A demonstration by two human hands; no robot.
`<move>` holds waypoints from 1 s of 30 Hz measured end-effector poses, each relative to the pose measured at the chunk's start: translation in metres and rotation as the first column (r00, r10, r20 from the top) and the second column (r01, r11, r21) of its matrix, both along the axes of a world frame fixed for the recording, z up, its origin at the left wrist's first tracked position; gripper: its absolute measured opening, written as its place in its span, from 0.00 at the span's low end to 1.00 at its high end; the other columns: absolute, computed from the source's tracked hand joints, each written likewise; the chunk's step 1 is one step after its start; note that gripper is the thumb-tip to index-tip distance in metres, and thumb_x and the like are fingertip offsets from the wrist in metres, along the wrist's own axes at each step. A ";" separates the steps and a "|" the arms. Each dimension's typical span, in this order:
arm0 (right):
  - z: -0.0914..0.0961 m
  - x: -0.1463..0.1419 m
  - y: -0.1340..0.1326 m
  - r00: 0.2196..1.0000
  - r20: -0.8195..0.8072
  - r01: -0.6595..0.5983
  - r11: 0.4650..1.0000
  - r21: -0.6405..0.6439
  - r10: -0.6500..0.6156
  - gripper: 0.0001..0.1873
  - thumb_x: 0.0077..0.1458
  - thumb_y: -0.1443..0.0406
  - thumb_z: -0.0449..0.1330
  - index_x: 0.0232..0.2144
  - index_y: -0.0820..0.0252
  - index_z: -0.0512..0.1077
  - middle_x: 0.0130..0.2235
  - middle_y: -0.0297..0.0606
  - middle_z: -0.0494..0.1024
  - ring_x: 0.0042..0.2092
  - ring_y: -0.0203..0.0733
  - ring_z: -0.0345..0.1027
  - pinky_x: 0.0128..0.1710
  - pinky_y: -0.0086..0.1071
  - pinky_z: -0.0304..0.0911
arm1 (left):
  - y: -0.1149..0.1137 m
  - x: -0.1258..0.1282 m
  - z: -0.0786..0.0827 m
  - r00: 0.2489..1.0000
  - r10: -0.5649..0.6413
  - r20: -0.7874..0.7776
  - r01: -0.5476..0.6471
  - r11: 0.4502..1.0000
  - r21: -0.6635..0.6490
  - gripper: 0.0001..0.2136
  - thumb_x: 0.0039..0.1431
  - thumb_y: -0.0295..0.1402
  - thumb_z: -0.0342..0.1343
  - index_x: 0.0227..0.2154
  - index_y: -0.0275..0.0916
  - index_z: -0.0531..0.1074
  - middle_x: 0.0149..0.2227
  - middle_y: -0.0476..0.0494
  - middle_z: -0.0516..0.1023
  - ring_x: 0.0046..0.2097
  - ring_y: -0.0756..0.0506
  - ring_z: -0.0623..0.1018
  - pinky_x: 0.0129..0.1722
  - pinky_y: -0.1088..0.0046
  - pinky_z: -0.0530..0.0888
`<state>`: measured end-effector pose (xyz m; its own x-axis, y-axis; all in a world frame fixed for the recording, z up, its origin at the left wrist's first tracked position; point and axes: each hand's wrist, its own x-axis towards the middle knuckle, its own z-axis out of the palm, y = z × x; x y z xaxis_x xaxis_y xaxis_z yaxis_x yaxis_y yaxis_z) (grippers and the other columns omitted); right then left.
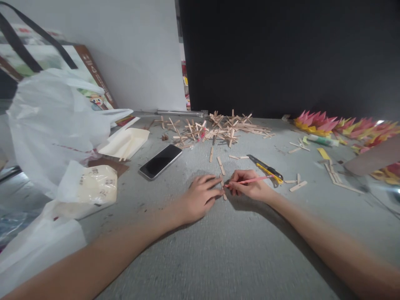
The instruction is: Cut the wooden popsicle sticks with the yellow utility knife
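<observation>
A pink pencil (pixel 258 179) is in the right hand (pixel 250 190), its working end at a small wooden stick (pixel 223 185) by the left hand's (pixel 199 199) fingertips.

The stick lies on the grey tabletop (pixel 200 258) between the two hands, just right of the left hand, whose fingers are slightly spread and reach its edge; the right hand's fingers are pinched together around the pencil. The pencil's tip is too small to tell for certain whether it touches the wood. A second wooden stick (pixel 221 165) lies just beyond, near the left fingertips, with a heap of wooden sticks (pixel 231 127) farther back. A yellow-and-black utility knife (pixel 266 169) lies just past the right hand, and a smartphone (pixel 161 161) beyond the left.
</observation>
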<state>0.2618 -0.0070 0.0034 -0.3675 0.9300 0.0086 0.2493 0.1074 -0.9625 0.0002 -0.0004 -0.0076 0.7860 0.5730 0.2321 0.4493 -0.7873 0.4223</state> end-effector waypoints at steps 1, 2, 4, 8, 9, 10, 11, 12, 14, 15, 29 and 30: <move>0.000 0.000 0.000 1.000 0.002 0.000 1.000 0.003 0.000 0.18 0.62 0.52 0.67 0.27 0.56 0.72 0.25 0.38 0.80 0.26 0.38 0.72 0.26 0.31 0.65 | 0.000 0.000 0.000 1.000 0.002 -0.005 -0.002 1.000 -0.001 0.18 0.69 0.25 0.53 0.55 0.47 0.80 0.70 0.42 0.70 0.71 0.35 0.64 0.67 0.44 0.66; 0.000 0.000 0.000 1.000 0.001 0.003 1.000 0.002 -0.003 0.18 0.62 0.52 0.67 0.27 0.56 0.72 0.25 0.38 0.80 0.26 0.38 0.72 0.26 0.31 0.65 | 0.000 0.000 0.001 1.000 0.004 -0.011 -0.004 1.000 0.000 0.18 0.69 0.25 0.53 0.55 0.47 0.80 0.70 0.42 0.70 0.71 0.35 0.64 0.67 0.44 0.66; -0.001 0.000 0.000 1.000 -0.006 0.015 1.000 -0.003 -0.015 0.17 0.63 0.53 0.67 0.28 0.56 0.72 0.25 0.37 0.80 0.25 0.38 0.72 0.26 0.31 0.65 | 0.000 0.000 0.002 1.000 0.005 -0.020 -0.005 1.000 0.007 0.17 0.69 0.25 0.53 0.55 0.47 0.80 0.70 0.41 0.70 0.71 0.35 0.65 0.66 0.44 0.67; -0.002 0.000 0.000 1.000 0.001 0.000 1.000 0.019 0.000 0.16 0.62 0.54 0.67 0.27 0.56 0.72 0.25 0.37 0.80 0.26 0.38 0.72 0.26 0.31 0.64 | 0.000 0.000 0.001 1.000 -0.001 -0.019 0.001 1.000 0.024 0.18 0.70 0.24 0.52 0.55 0.46 0.80 0.70 0.41 0.70 0.71 0.35 0.64 0.66 0.44 0.67; -0.003 0.000 0.000 1.000 0.003 -0.003 1.000 0.025 0.003 0.16 0.62 0.55 0.67 0.27 0.56 0.72 0.25 0.37 0.80 0.26 0.38 0.72 0.26 0.31 0.63 | 0.000 0.000 0.001 1.000 -0.002 -0.018 0.002 1.000 0.024 0.18 0.70 0.24 0.52 0.55 0.46 0.80 0.70 0.41 0.70 0.71 0.35 0.64 0.66 0.44 0.67; -0.003 0.000 0.000 1.000 0.005 -0.002 1.000 0.027 0.002 0.16 0.62 0.55 0.67 0.27 0.56 0.72 0.25 0.37 0.80 0.26 0.38 0.72 0.26 0.31 0.63 | 0.000 0.000 0.000 1.000 -0.004 -0.013 0.004 1.000 0.023 0.18 0.70 0.24 0.52 0.55 0.46 0.80 0.70 0.41 0.70 0.71 0.35 0.64 0.66 0.44 0.67; -0.003 0.000 0.000 1.000 0.004 0.002 1.000 0.024 -0.002 0.16 0.62 0.55 0.67 0.27 0.56 0.72 0.25 0.37 0.80 0.25 0.38 0.71 0.26 0.31 0.63 | 0.000 0.000 0.000 1.000 -0.004 -0.007 0.005 1.000 0.022 0.18 0.70 0.25 0.52 0.55 0.46 0.80 0.70 0.40 0.70 0.71 0.35 0.64 0.66 0.44 0.67; -0.003 0.000 0.000 1.000 0.002 0.011 1.000 0.021 -0.011 0.16 0.63 0.54 0.66 0.28 0.56 0.72 0.25 0.37 0.79 0.25 0.38 0.71 0.26 0.31 0.63 | 0.001 0.000 -0.001 1.000 -0.005 -0.001 0.005 1.000 0.020 0.18 0.70 0.25 0.52 0.55 0.46 0.80 0.70 0.40 0.70 0.71 0.35 0.64 0.67 0.44 0.67; -0.003 0.000 0.000 1.000 0.000 0.020 1.000 0.016 -0.020 0.16 0.63 0.54 0.66 0.28 0.56 0.72 0.24 0.37 0.79 0.25 0.38 0.71 0.25 0.31 0.63 | 0.001 -0.001 -0.001 1.000 -0.003 0.004 0.003 1.000 0.016 0.18 0.69 0.25 0.53 0.54 0.46 0.81 0.70 0.41 0.70 0.71 0.35 0.64 0.67 0.44 0.66; -0.003 0.000 0.000 1.000 0.003 0.017 1.000 0.019 -0.017 0.16 0.63 0.55 0.66 0.28 0.56 0.72 0.24 0.37 0.79 0.25 0.38 0.71 0.25 0.31 0.63 | 0.001 -0.001 -0.001 1.000 -0.001 0.001 0.001 1.000 0.014 0.18 0.69 0.25 0.53 0.54 0.46 0.81 0.70 0.41 0.70 0.71 0.35 0.64 0.67 0.44 0.66; -0.002 -0.001 0.000 1.000 0.003 0.020 0.999 0.025 -0.020 0.16 0.62 0.55 0.66 0.27 0.56 0.71 0.24 0.36 0.79 0.25 0.38 0.71 0.25 0.30 0.63 | 0.000 0.000 0.000 1.000 0.002 -0.017 -0.002 1.000 0.004 0.18 0.69 0.25 0.53 0.55 0.47 0.80 0.69 0.40 0.71 0.70 0.34 0.65 0.66 0.43 0.67; -0.002 -0.001 0.000 1.000 0.000 0.021 0.999 0.026 -0.022 0.16 0.62 0.55 0.66 0.27 0.56 0.71 0.24 0.36 0.79 0.25 0.37 0.71 0.25 0.30 0.63 | 0.000 0.000 0.000 1.000 0.005 -0.021 -0.005 1.000 0.005 0.18 0.69 0.25 0.53 0.55 0.46 0.80 0.69 0.40 0.71 0.70 0.34 0.65 0.66 0.43 0.67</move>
